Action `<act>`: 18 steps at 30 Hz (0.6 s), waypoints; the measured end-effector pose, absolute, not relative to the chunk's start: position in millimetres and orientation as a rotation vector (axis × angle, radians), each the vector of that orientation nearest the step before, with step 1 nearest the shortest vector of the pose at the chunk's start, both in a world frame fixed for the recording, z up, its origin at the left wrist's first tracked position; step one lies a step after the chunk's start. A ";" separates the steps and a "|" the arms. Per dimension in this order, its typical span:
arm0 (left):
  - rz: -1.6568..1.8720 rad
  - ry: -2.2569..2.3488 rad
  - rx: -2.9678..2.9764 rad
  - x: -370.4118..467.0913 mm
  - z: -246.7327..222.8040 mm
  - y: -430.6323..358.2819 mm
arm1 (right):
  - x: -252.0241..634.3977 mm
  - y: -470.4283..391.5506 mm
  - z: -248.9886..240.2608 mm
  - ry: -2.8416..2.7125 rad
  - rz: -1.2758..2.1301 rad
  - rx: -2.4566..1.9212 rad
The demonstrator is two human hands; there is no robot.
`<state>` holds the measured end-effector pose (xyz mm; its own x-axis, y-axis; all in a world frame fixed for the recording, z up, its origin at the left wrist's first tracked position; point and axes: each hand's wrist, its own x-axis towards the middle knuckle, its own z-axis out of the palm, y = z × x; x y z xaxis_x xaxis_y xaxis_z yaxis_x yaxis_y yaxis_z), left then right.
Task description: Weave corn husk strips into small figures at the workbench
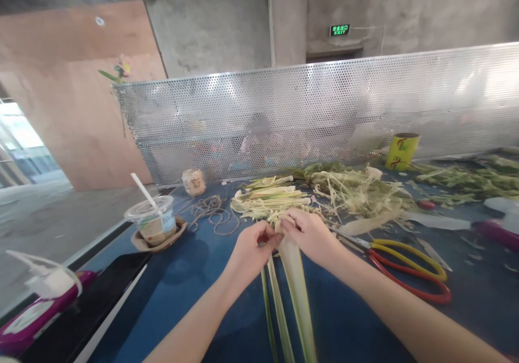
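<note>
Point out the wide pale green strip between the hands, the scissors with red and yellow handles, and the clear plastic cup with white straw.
Pale green strip point(296, 279): head view, mid-length.
Scissors point(368, 245): head view, where handles meet metal.
Clear plastic cup point(157, 228): head view, side wall.

bare hands point(310, 236), bare forearms point(365, 282)

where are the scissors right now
In the head view, the scissors lie on the blue table, to the right of the right hand.
</note>
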<state>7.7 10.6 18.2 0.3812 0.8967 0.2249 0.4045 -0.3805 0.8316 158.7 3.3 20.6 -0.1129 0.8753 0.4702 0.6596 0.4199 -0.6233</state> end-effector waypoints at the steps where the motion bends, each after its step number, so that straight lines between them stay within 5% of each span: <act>1: 0.950 1.151 2.047 7.4 16.0 10.5 | 158.6 4.4 20.0 -1.838 0.334 -1.321; 11: 1.359 1.028 2.575 10.3 11.3 -5.4 | 165.9 15.1 22.1 -1.752 0.310 -1.394; 18: 0.888 0.407 2.616 -6.2 24.4 -51.8 | 255.5 46.3 39.4 -1.269 0.018 -1.664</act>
<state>-6.2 -51.8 24.4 0.7629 0.3736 0.5277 0.1560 -0.8984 0.4105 255.5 46.3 39.4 0.4491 0.7297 0.5156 0.7149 0.0527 -0.6973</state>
